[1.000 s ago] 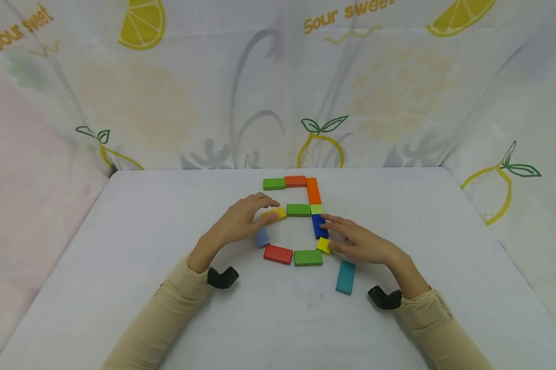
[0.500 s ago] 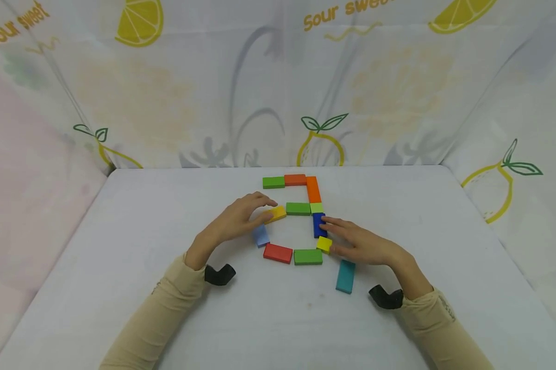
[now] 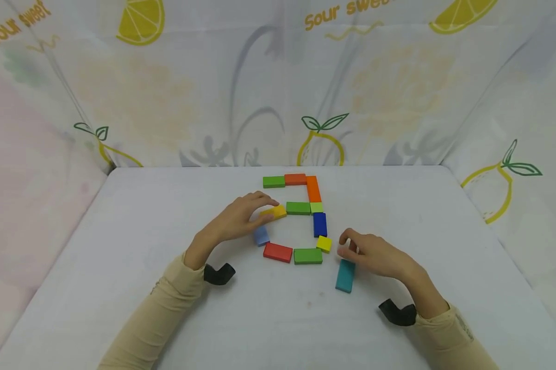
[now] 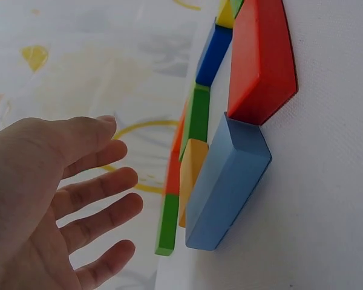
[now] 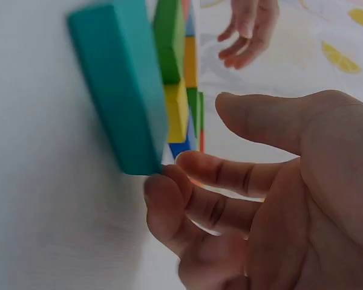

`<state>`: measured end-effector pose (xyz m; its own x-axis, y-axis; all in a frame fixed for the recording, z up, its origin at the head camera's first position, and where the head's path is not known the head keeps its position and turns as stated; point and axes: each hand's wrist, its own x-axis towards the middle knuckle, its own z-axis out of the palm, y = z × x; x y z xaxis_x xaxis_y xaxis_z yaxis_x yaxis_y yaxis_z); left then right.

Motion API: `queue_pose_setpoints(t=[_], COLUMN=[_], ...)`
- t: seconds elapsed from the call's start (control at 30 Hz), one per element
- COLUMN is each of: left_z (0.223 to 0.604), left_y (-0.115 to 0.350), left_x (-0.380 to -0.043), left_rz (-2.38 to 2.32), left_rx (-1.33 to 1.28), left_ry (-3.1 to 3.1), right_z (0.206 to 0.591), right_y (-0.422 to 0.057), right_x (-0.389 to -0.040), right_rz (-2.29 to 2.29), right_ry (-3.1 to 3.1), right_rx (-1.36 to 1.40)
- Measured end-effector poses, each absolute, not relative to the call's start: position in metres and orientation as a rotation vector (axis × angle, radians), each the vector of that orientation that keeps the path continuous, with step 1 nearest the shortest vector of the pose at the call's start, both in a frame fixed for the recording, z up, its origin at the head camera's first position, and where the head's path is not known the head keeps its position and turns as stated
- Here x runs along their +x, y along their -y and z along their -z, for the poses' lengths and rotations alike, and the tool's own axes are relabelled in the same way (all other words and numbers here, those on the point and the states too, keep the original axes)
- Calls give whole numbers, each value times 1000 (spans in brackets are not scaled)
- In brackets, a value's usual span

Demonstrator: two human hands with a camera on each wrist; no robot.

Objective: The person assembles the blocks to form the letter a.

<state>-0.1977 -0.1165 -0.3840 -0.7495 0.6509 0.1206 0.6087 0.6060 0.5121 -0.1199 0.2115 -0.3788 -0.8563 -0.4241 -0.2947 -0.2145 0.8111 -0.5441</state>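
Note:
My left hand [image 3: 238,218] hovers with spread fingers over an orange-yellow block [image 3: 279,211] and a light blue block [image 3: 261,236]. In the left wrist view a gap shows between that hand [image 4: 66,193] and the blocks. To the right, my right hand [image 3: 375,253], fingers loosely bent, is at the far end of a teal block [image 3: 345,276]. The right wrist view has the fingertips right by the end of the teal block [image 5: 118,84], thumb raised apart from the fingers. Neither hand holds anything. A small yellow block [image 3: 324,244] lies just left of the right hand.
Flat blocks form an angular outline on the white table [image 3: 166,318]: green [image 3: 274,182], red-orange [image 3: 295,179], orange [image 3: 314,189], green [image 3: 298,208], pale green [image 3: 316,207], dark blue [image 3: 320,225], green [image 3: 307,256] and red [image 3: 278,252]. A lemon-print cloth [image 3: 190,92] hangs behind.
My right hand has left the dark blue and yellow blocks, moving right and toward me to the teal block, its fingers bending. The dark blue block sits slightly straighter. My left hand stays nearly still.

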Motion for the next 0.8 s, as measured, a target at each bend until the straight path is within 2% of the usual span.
queue_pose_setpoints(t=[0.4, 0.57, 0.8], left_z=[393, 392, 398], left_y=[118, 111, 116], left_x=[-214, -214, -215], left_rz=[-867, -851, -846], left_rx=[1055, 1130, 1096], left_ry=[-2673, -2649, -2659], right_z=[392, 387, 389], right_y=[-202, -203, -211], right_x=[-83, -86, -98], right_rz=[482, 526, 619], right_ry=[-2756, -2771, -2800], right_rx=[-366, -399, -377])
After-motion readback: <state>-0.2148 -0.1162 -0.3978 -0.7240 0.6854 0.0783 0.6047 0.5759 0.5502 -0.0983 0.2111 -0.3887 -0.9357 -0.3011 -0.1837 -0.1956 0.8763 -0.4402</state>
